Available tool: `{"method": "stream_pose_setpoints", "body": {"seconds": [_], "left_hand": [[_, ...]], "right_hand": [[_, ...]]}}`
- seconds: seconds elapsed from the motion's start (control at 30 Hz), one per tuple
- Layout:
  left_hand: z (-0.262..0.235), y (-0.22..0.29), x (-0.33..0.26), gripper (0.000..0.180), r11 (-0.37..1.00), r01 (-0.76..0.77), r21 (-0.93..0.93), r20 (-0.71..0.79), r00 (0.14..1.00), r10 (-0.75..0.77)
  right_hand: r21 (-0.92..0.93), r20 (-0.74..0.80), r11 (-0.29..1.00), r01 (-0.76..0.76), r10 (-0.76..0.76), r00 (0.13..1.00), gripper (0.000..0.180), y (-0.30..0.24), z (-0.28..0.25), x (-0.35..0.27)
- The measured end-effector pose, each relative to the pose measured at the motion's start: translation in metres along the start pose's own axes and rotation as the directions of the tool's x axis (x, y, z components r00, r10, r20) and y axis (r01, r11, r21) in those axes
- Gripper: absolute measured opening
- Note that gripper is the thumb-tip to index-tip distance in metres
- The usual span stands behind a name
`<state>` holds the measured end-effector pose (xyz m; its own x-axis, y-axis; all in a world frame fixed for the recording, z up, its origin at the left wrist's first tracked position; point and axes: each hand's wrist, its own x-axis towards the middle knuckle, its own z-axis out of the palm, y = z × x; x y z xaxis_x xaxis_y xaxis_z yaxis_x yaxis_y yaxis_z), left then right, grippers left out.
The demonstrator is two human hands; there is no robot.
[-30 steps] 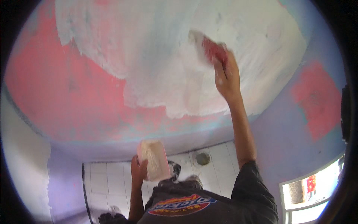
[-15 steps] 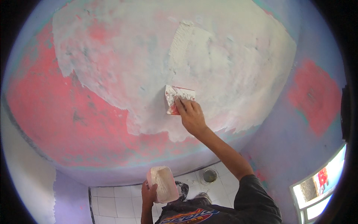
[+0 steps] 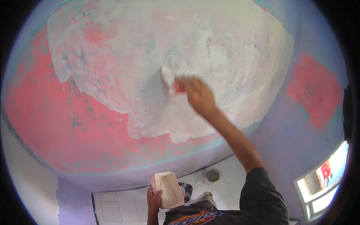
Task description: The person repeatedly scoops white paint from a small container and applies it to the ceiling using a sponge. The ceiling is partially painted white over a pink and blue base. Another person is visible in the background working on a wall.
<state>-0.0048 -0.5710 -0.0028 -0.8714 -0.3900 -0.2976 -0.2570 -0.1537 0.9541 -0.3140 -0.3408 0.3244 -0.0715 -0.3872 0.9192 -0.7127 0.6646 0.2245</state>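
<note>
In my right hand (image 3: pixel 200 95) is a red putty knife (image 3: pixel 178 85) smeared with white, its blade against the wall (image 3: pixel 135 56). Motion blurs both the fingers and the tool. White filler coats much of this wall, with bare pink patches at the left and below. Low in the picture, my left hand (image 3: pixel 154 199) grips a pale pink plastic tub (image 3: pixel 182 195). White putty (image 3: pixel 167 187) lines the inside of the tub, and my thumb rests over its near left rim.
Below the wall, on the white tiled floor (image 3: pixel 127 208), stands a bucket (image 3: pixel 212 175) with greyish contents. A dark bag-like thing (image 3: pixel 186 190) lies beside the tub, near my shoe (image 3: pixel 207 198). On the right are a side wall with a pink patch (image 3: pixel 314 92) and a window (image 3: pixel 318 183).
My right hand has moved up a little with the putty knife, which is now turned more edge-on. The thick putty ridge higher on the wall is now spread flat. My left hand still holds the tub.
</note>
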Motion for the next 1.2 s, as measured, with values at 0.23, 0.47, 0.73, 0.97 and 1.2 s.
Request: {"method": "stream_pose_setpoints", "body": {"seconds": [0.23, 0.47, 0.73, 0.97, 1.2], "left_hand": [[-0.01, -0.009, 0.004, 0.063, 0.999, 0.014, 0.03, 0.059, 0.998, -0.016], [-0.007, 0.002, -0.012, 0.061, 0.993, 0.06, 0.098, -0.003, 0.998, -0.06], [-0.003, -0.012, -0.002, 0.061, 0.992, 0.057, 0.111, 0.056, 0.996, -0.064], [-0.008, -0.016, -0.005, 0.064, 0.995, 0.033, 0.099, 0.023, 0.999, -0.035], [-0.003, -0.024, 0.001, 0.061, 0.992, 0.074, 0.098, 0.028, 0.997, -0.078]], "right_hand": [[0.147, 0.088, 0.982, -0.119, 0.107, 0.99, 0.038, -0.012, -0.007, -0.037], [-0.066, -0.101, 0.991, -0.118, 0.111, 0.989, 0.036, 0.048, -0.021, 0.026], [0.164, 0.187, 0.963, -0.211, 0.18, 0.966, 0.043, -0.027, 0.015, -0.115], [-0.047, -0.171, 0.943, -0.328, 0.316, 0.933, 0.034, 0.105, -0.085, 0.086], [0.107, 0.098, 0.99, -0.088, 0.077, 0.992, 0.044, 0.008, 0.0, -0.077]]}}
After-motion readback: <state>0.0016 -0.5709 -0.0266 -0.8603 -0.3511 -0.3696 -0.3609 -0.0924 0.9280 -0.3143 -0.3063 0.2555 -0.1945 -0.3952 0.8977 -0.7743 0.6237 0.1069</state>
